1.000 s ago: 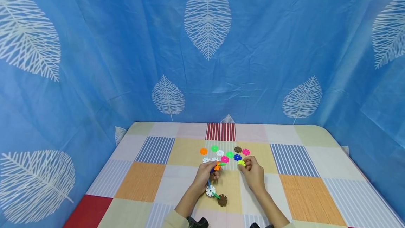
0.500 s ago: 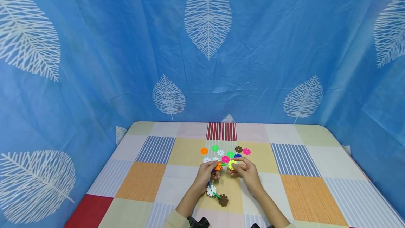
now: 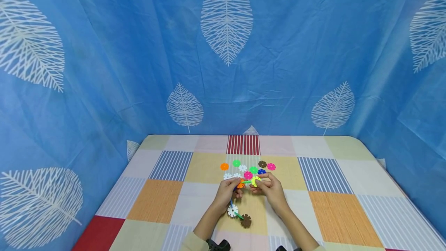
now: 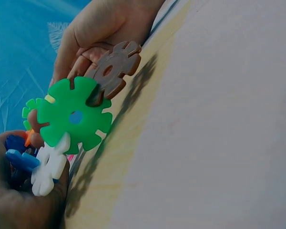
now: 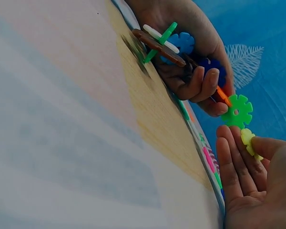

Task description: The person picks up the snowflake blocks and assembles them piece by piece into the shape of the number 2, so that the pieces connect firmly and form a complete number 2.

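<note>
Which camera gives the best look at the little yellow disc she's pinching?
The right wrist view: the yellow disc shows large, pinched by the right hand beside a green disc. The head view shows it tiny. In the left wrist view I cannot make it out.

Both arms reach forward and meet in the middle, the left hand (image 3: 228,191) with its fingers curled tight in a grip and the right hand (image 3: 270,189) pinching with its thumb and long, nearly straight fingers (image 5: 236,160).
</note>
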`<state>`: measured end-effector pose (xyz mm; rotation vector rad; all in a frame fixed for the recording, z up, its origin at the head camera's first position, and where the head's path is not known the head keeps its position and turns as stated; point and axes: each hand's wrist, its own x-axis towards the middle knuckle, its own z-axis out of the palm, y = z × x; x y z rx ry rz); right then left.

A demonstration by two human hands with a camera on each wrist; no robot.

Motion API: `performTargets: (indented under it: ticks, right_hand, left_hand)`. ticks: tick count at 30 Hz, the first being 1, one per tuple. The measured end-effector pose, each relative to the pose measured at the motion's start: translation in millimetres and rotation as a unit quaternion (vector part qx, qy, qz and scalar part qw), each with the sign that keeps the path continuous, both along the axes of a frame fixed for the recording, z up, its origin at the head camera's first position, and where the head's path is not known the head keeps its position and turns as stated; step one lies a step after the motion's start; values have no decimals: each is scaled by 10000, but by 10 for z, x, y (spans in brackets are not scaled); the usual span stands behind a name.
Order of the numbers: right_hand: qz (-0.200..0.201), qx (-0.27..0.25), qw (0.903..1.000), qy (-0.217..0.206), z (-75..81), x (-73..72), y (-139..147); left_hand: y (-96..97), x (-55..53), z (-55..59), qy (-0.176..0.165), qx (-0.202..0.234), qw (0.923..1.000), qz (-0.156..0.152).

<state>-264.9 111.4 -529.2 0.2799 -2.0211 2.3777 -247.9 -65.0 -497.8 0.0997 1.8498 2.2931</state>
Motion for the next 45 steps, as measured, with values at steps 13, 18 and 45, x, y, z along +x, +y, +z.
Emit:
performTargets:
  ticks: [13, 18, 45]
  right_hand:
    - [324, -80, 9994, 41, -3, 12, 6]
    - [500, 30, 9987, -8, 13, 13, 24]
    - [826, 880, 9903, 692, 219, 131, -28]
  left_hand:
    - [5, -17, -37, 90, -25, 9999, -71]
    - [18, -68, -108, 75, 9, 9999, -114]
    - [-27, -169, -274, -54, 131, 9999, -69]
